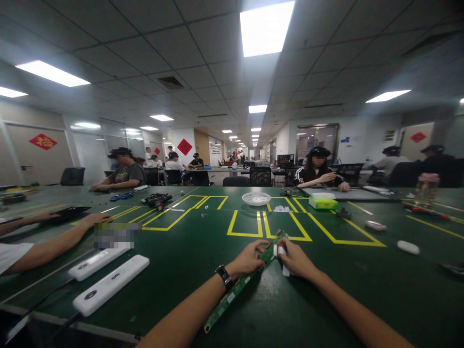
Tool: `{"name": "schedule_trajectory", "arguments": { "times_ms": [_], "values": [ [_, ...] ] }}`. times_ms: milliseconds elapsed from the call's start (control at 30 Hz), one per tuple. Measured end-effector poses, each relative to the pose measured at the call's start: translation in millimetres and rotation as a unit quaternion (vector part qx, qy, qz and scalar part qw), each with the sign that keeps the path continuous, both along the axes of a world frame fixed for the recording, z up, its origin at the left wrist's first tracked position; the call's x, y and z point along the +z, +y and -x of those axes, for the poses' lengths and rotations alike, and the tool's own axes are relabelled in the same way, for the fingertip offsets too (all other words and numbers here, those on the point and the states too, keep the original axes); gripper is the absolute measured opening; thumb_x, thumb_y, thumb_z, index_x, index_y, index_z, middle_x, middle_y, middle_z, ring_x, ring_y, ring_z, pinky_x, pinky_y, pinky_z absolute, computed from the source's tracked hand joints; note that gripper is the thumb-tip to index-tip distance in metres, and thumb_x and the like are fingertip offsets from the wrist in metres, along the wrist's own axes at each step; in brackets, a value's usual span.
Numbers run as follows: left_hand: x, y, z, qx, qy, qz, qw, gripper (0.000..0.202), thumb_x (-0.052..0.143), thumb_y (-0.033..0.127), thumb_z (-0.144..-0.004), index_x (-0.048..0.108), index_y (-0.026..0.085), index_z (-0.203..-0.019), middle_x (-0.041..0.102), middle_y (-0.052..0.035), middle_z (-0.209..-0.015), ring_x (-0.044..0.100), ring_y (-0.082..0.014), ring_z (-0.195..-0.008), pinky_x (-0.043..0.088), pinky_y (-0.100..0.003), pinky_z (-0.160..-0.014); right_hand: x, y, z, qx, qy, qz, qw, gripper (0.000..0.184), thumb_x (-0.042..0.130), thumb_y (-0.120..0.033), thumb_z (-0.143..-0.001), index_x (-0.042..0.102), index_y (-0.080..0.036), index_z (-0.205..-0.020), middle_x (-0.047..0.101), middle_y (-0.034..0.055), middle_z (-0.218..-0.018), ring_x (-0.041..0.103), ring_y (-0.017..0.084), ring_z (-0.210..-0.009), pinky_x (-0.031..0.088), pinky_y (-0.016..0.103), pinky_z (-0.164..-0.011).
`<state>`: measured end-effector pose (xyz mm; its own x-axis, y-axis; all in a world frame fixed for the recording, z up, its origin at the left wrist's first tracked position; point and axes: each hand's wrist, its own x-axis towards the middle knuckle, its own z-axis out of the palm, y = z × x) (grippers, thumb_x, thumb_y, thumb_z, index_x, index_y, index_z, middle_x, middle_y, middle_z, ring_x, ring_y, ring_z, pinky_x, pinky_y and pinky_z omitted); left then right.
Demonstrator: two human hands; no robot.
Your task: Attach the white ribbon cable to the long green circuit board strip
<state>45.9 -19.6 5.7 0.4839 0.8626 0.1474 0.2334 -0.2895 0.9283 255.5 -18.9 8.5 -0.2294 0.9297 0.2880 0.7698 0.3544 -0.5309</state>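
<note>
A long, narrow green circuit board (237,293) slants up off the green table, its far end pointing away to the right. My left hand (247,261), with a dark watch on the wrist, grips the board near its upper part with bent fingers. At the far end, my right hand (295,258) has its fingers closed against the board's edge. A white piece (284,265) hangs beneath the right fingers; whether it is paper or a label I cannot tell. A small pale connector shows on the board between both hands.
Ahead on the taped green table (174,270) stands a clear round dish (255,198). Two white power strips (110,285) lie to the left, beside a co-worker's arm (47,249). At right are a green-and-white box (324,201) and a white oval object (408,247). More people sit beyond.
</note>
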Motion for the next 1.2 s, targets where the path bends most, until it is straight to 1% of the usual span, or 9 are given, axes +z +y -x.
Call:
{"name": "schedule_trajectory", "arguments": {
  "times_ms": [100,200,367,467,533,633,733,933,1200],
  "values": [
    [3.4,-2,0,0.024,-0.092,0.094,0.991,0.077,0.057,-0.006,-0.059,0.046,0.02,-0.13,0.056,-0.0014,-0.092,0.055,-0.0071,-0.065,0.042,-0.017,-0.057,0.7,-1,2,0.019,0.06,-0.006,0.998,0.022,0.05,-0.018,-0.074,0.053,-0.018,-0.095,0.066,0.0062,-0.094,0.062,0.021,-0.09,0.043,0.03,-0.08],
    [8.5,-7,1,0.038,-0.165,0.161,0.972,0.077,0.055,-0.005,-0.059,0.042,0.017,-0.132,0.057,-0.004,-0.097,0.058,-0.008,-0.064,0.045,-0.02,-0.058,-0.4,1,4,0.038,0.141,0.01,0.989,0.023,0.053,-0.022,-0.074,0.053,-0.018,-0.097,0.066,0.0072,-0.098,0.062,0.021,-0.094,0.045,0.032,-0.085],
    [10.9,-15,-5,0.011,-0.245,0.218,0.945,0.08,0.054,-0.002,-0.058,0.034,0.015,-0.134,0.062,-0.0027,-0.089,0.058,-0.0093,-0.056,0.047,-0.022,-0.054,4.1,-3,13,0.096,0.311,0.095,0.941,0.029,0.061,-0.034,-0.074,0.054,-0.019,-0.098,0.067,0.0079,-0.097,0.064,0.022,-0.093,0.049,0.034,-0.081],
    [11.6,-18,-9,0.004,-0.248,0.23,0.941,0.064,0.058,0.005,-0.063,0.044,0.014,-0.124,0.063,0.0,-0.077,0.057,-0.009,-0.052,0.045,-0.02,-0.05,10.4,-13,21,0.113,0.35,0.117,0.923,0.037,0.069,-0.039,-0.07,0.056,-0.017,-0.096,0.068,0.0076,-0.095,0.064,0.022,-0.089,0.049,0.035,-0.079],
    [12.3,-20,-11,0.029,-0.241,0.235,0.941,0.044,0.06,0.013,-0.069,0.05,0.013,-0.112,0.061,0.0012,-0.069,0.056,-0.0092,-0.051,0.044,-0.019,-0.049,14.3,-21,26,0.13,0.359,0.133,0.915,0.04,0.073,-0.041,-0.068,0.057,-0.017,-0.096,0.068,0.007,-0.094,0.064,0.022,-0.087,0.049,0.034,-0.078],
    [11.2,-20,-11,0.074,-0.237,0.223,0.942,0.025,0.059,0.032,-0.08,0.05,0.016,-0.097,0.057,0.003,-0.063,0.057,-0.0104,-0.05,0.043,-0.019,-0.046,18.3,-31,34,0.164,0.372,0.17,0.898,0.04,0.075,-0.042,-0.068,0.058,-0.016,-0.093,0.068,0.0048,-0.089,0.064,0.019,-0.082,0.049,0.032,-0.076],
    [8.2,-19,-8,0.089,-0.235,0.199,0.947,0.031,0.056,0.047,-0.083,0.046,0.019,-0.091,0.055,0.0047,-0.062,0.056,-0.0105,-0.046,0.042,-0.02,-0.045,18.1,-36,38,0.176,0.384,0.2,0.884,0.037,0.074,-0.044,-0.069,0.057,-0.016,-0.087,0.067,0.0021,-0.081,0.063,0.016,-0.073,0.047,0.027,-0.069],
    [9.5,-22,-5,0.128,-0.26,0.109,0.951,0.038,0.056,0.054,-0.082,0.05,0.017,-0.089,0.055,0.0026,-0.073,0.054,-0.0083,-0.059,0.043,-0.019,-0.056,11.0,-31,37,0.176,0.356,0.242,0.885,0.037,0.067,-0.05,-0.073,0.06,-0.014,-0.082,0.062,-0.0012,-0.066,0.056,0.011,-0.053,0.042,0.023,-0.051],
    [13.2,-25,-3,0.15,-0.197,0.042,0.968,0.037,0.05,0.055,-0.085,0.049,0.018,-0.089,0.048,0.0052,-0.069,0.047,-0.0086,-0.058,0.041,-0.019,-0.058,13.7,-35,37,0.192,0.341,0.245,0.887,0.036,0.066,-0.049,-0.075,0.059,-0.015,-0.067,0.055,-0.0042,-0.055,0.047,0.008,-0.048,0.036,0.022,-0.049]
  ]
}}
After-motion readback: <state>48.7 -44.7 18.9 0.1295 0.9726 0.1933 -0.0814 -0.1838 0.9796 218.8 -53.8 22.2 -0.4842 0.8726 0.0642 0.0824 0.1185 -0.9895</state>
